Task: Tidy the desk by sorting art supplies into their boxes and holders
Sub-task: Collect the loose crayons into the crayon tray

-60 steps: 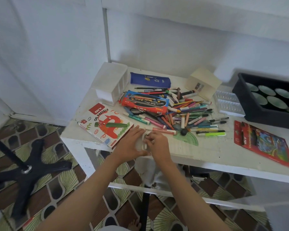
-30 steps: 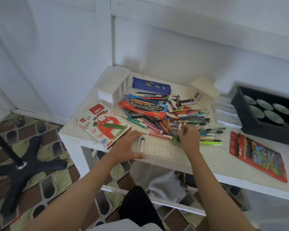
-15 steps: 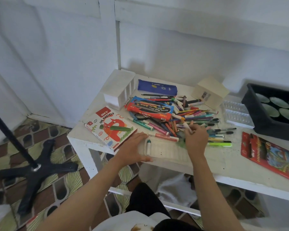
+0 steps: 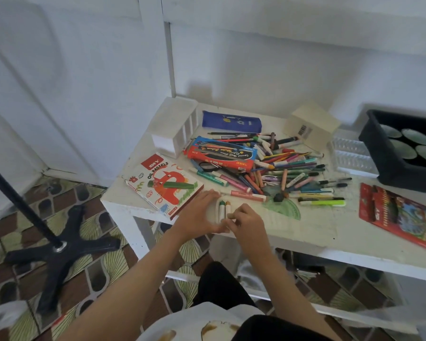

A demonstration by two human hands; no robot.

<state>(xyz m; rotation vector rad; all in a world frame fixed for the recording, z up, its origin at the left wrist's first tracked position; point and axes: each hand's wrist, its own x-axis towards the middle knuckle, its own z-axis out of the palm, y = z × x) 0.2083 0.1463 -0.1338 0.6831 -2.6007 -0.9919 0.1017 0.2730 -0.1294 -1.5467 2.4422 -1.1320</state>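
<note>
A white pastel tray lies at the desk's front edge, faint against the white top. Two pastels lie side by side at its left end: a green-tipped pastel and a brown-tipped pastel. My right hand pinches the near end of the brown-tipped one. My left hand rests with straight fingers on the tray's left end. The oil pastels box lies just to the left with a green pastel on top. A pile of pens and crayons covers the middle.
At the back stand a white holder, a blue pencil case and a cream box. A red-blue marker box, a green protractor, a clear tray, a black tray, a red pencil pack. A black stand base is on the floor.
My right hand reached into the pile, took a brown-tipped pastel and brought it back beside the green-tipped one in the tray. My left hand stayed on the tray's left end.
</note>
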